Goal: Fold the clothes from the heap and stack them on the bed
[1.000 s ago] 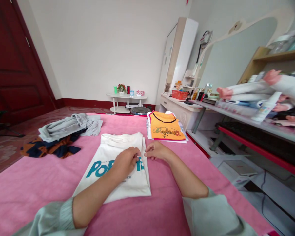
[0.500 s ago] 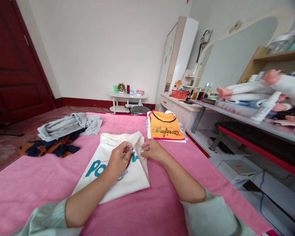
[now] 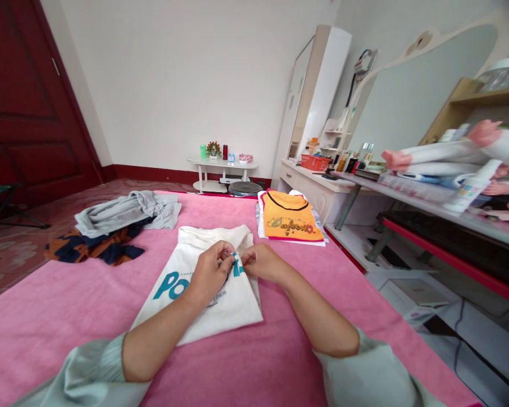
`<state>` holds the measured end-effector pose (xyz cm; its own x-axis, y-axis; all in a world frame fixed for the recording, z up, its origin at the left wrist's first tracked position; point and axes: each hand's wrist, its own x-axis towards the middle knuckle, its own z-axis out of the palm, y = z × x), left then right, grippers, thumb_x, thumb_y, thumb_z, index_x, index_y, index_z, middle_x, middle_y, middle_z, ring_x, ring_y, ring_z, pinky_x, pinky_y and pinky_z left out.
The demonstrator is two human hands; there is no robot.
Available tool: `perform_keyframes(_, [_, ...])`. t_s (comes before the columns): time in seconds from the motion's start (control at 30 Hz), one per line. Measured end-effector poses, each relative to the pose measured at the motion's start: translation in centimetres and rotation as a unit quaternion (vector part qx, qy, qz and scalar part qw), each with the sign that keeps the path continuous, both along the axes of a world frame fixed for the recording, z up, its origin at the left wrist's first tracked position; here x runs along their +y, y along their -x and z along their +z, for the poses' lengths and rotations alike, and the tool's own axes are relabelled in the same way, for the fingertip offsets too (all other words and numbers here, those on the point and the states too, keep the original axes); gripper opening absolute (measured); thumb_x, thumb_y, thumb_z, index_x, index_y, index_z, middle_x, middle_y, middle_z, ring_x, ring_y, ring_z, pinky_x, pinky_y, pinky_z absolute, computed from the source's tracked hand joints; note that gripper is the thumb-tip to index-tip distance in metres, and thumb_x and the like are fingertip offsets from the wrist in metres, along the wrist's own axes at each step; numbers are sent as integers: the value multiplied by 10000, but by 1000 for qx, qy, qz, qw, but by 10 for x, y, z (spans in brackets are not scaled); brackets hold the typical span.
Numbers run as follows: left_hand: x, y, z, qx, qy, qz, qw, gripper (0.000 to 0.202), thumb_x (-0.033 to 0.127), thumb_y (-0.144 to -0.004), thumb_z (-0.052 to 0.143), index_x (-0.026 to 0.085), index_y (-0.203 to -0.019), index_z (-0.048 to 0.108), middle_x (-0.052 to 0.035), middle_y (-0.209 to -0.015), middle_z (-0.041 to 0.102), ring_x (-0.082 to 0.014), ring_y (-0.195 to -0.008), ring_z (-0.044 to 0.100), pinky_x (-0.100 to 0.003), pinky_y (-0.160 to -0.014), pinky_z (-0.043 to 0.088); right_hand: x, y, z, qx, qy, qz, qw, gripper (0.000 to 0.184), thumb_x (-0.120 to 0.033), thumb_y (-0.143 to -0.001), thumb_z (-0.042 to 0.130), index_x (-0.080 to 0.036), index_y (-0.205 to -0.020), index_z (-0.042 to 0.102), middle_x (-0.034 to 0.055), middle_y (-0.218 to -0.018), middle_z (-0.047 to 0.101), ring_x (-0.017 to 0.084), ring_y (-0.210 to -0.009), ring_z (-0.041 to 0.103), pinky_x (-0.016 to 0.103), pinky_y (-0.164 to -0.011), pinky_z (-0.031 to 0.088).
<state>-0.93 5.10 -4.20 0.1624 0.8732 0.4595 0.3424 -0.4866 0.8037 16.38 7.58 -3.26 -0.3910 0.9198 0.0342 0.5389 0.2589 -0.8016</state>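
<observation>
The left hand (image 3: 212,272) pinches the white printed T-shirt (image 3: 237,308) near its right edge; the right hand (image 3: 266,263) pinches just beside; most cloth lies leftward.

We're inside a home here, a bedroom by the look of it! We've got clothes (image 3: 195,251) lying across a pink blanket (image 3: 68,311), a large mirror (image 3: 419,113), bottles (image 3: 351,164) crowding the vanity (image 3: 299,180), and a panelled red door (image 3: 29,102).

The pink blanket (image 3: 85,305) leaves a lane between the white shirt (image 3: 233,308) and the crumpled clothes (image 3: 123,215), while a folded stack (image 3: 294,209) obstructs its far right.
</observation>
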Motion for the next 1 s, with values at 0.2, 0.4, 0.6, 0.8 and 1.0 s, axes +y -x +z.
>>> perform_keyframes(0.2, [1, -2, -2, 19, 14, -37, 999, 61, 176, -795, 520, 184, -819, 576, 10, -716, 568, -126, -662, 541, -213, -614, 420, -6, -12, 17, 52, 170, 123, 976, 153, -245, -709, 568, -136, -708, 676, -44, -507, 573, 64, -433, 442, 182, -464, 342])
perform_keyframes(0.4, [0, -8, -9, 119, -5, -66, 991, 192, 145, -753, 573, 197, -937, 595, -28, -863, 624, -168, -796, 583, -271, -742, 455, 9, -27, 11, 78, 134, -17, 988, 178, -215, -697, 553, -119, -760, 690, -41, -434, 553, 52, -348, 371, 179, -387, 256])
perform_keyframes(0.6, [-9, -12, -6, 216, -64, -104, 969, 243, 122, -724, 644, 216, -947, 660, -45, -1008, 666, -222, -993, 553, -322, -892, 409, 23, -17, -10, 120, -79, -153, 978, 153, -182, -671, 585, -127, -778, 680, 31, -697, 677, 133, -617, 592, 230, -574, 453])
perform_keyframes(0.8, [-10, -12, -5, 237, -77, -118, 961, 185, 106, -752, 616, 226, -867, 696, -26, -945, 689, -211, -952, 554, -310, -862, 416, 20, -2, -16, 56, -110, -106, 987, 285, -157, -681, 585, -152, -931, 721, 63, -930, 708, 172, -805, 627, 303, -780, 474])
perform_keyframes(1.0, [-13, -14, -3, 250, -93, -115, 957, 198, 112, -770, 611, 217, -917, 692, -39, -934, 669, -216, -964, 534, -316, -872, 413, 19, 6, -15, 158, -39, -93, 982, 449, -252, -723, 585, -152, -1156, 647, 33, -838, 682, 142, -686, 568, 269, -662, 461])
